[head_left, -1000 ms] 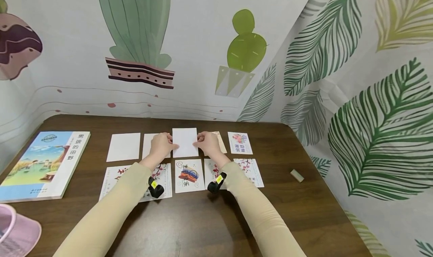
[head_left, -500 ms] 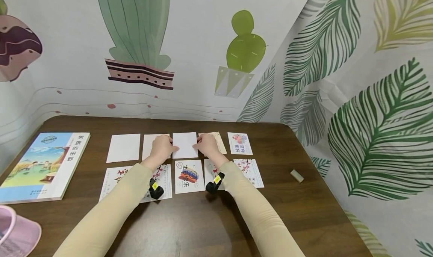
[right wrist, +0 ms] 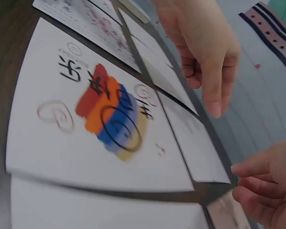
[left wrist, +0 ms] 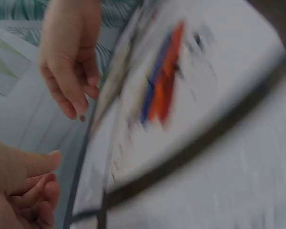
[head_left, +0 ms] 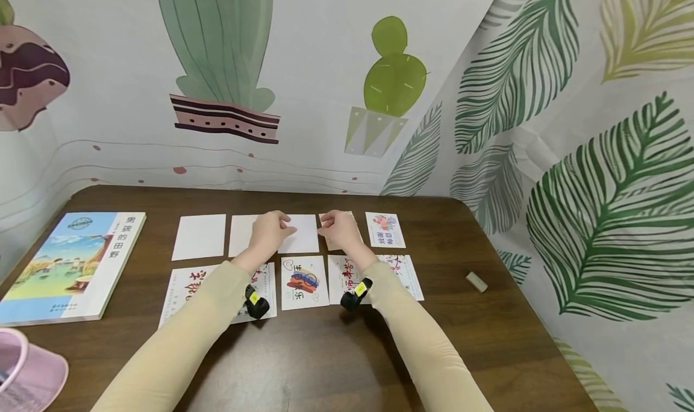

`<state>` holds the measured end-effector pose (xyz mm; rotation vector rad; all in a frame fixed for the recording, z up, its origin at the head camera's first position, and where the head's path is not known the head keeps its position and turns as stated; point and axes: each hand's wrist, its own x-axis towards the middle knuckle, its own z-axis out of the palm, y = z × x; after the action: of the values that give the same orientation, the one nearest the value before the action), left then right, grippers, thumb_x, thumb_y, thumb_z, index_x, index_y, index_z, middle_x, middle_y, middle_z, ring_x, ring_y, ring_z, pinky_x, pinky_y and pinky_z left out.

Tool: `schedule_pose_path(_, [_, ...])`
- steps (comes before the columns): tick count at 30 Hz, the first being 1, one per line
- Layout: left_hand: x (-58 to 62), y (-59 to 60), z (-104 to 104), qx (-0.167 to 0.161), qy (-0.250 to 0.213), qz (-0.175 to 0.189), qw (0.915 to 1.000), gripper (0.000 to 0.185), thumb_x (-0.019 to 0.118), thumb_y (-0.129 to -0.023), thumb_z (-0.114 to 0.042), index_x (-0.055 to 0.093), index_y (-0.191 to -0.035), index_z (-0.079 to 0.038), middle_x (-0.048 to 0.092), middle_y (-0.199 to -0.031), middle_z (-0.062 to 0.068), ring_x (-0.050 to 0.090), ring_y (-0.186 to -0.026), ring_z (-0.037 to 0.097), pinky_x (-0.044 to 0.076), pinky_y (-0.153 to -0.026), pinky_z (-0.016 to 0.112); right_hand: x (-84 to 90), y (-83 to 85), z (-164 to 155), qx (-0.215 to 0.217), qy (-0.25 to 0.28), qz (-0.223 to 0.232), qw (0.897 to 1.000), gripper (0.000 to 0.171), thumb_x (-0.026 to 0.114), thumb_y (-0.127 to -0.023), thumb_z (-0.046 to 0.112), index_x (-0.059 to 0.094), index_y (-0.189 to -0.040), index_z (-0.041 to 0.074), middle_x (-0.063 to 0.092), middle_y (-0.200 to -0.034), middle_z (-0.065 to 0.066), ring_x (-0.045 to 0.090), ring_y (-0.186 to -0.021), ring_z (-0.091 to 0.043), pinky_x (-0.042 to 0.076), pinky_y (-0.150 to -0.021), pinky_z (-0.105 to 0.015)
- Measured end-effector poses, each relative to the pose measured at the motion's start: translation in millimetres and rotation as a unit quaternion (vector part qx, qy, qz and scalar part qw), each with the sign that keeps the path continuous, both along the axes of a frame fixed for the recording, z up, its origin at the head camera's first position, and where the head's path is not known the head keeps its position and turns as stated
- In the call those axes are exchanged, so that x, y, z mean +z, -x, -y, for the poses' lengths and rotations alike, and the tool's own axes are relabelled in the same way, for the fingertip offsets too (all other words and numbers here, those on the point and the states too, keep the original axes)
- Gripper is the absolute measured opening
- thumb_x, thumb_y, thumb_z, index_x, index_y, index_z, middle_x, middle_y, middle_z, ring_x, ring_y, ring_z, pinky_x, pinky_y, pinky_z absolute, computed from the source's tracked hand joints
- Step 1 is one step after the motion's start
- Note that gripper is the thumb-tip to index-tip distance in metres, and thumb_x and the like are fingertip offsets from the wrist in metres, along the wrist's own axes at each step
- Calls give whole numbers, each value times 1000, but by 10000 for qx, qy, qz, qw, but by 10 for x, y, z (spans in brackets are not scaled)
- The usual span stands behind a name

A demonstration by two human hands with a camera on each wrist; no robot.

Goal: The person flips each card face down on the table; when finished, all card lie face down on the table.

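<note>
Hovering over the far row of cards, the left hand [head_left: 268,234] and right hand [head_left: 338,228] flank a blank white card [head_left: 303,234] lying flat on the worktop [head_left: 303,352]. Both hands hold nothing, fingers loosely curled. A colourful printed card [head_left: 304,281] lies just near of the blank one.

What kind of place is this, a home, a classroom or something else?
Probably a small staged desk booth rather than a lived-in room: a dark wooden table is boxed in by hanging backdrops printed with cacti and leaves, with picture cards in rows and a children's book.
</note>
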<state>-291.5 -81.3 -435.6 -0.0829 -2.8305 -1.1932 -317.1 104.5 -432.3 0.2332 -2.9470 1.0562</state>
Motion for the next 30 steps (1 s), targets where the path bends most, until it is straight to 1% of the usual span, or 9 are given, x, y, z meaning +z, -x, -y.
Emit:
schedule_pose_path(4, [58,3,-137,-192,-353,89,9992,30,70,-90,-15,67,-114,2,72,-103,19,68,-90,31,53,-77,39,62,-5,-194,-31,123,-156,9998,23,73,-84,9,71,-105,2,71,-89,-10,64,-79,-21,49,-66,-26])
schedule_pose_path(7, [83,-6,-236,-344,-692,380,9963,31,68,-90,-12,65,-118,2,71,-109,19,67,-98,32,53,-82,40,78,-2,-334,12,206,-159,9997,24,73,-83,9,70,-105,1,71,-89,-11,64,-80,-21,47,-63,-23])
schedule_pose_path(10, [87,-22,-333,-502,-1067,787,9899,37,65,-92,-12,60,-125,2,67,-119,20,63,-110,34,53,-90,42,60,-5,-467,-32,248,-66,9997,26,72,-83,9,70,-108,1,71,-91,-11,65,-82,-22,48,-64,-23])
schedule_pose_path(14, [75,-54,-450,-755,-1422,1161,9801,46,61,-94,-13,52,-135,4,58,-133,22,56,-122,37,49,-99,46,24,-16,-615,-151,201,22,9997,28,72,-84,8,68,-110,0,72,-96,-13,66,-87,-25,53,-71,-29])
schedule_pose_path(17, [57,-72,-528,-894,-1536,1244,9762,50,60,-94,-14,47,-139,5,52,-140,23,51,-128,38,47,-103,47,1,-26,-697,-144,195,104,9997,29,72,-83,7,67,-111,-2,71,-99,-14,66,-91,-27,55,-77,-34])
schedule_pose_path(22, [56,-92,-646,-956,-1678,1365,9716,54,59,-95,-14,43,-143,4,46,-145,24,45,-133,39,43,-107,49,-14,-35,-783,-135,161,270,9994,32,73,-82,7,67,-113,-2,70,-105,-15,65,-97,-29,55,-83,-39])
schedule_pose_path(26, [80,-111,-722,-961,-1724,1542,9681,57,59,-95,-16,39,-146,1,41,-149,24,40,-138,40,39,-111,50,-21,-42,-806,-199,112,413,9989,40,74,-82,7,65,-120,-2,69,-114,-17,65,-106,-31,54,-89,-40])
schedule_pose_path(30, [76,-128,-780,-1007,-1707,1681,9656,60,59,-95,-17,37,-149,-1,36,-154,21,34,-142,40,34,-114,52,-39,-52,-813,-195,68,647,9977,49,74,-82,7,60,-128,-2,65,-124,-20,61,-116,-32,53,-95,-42])
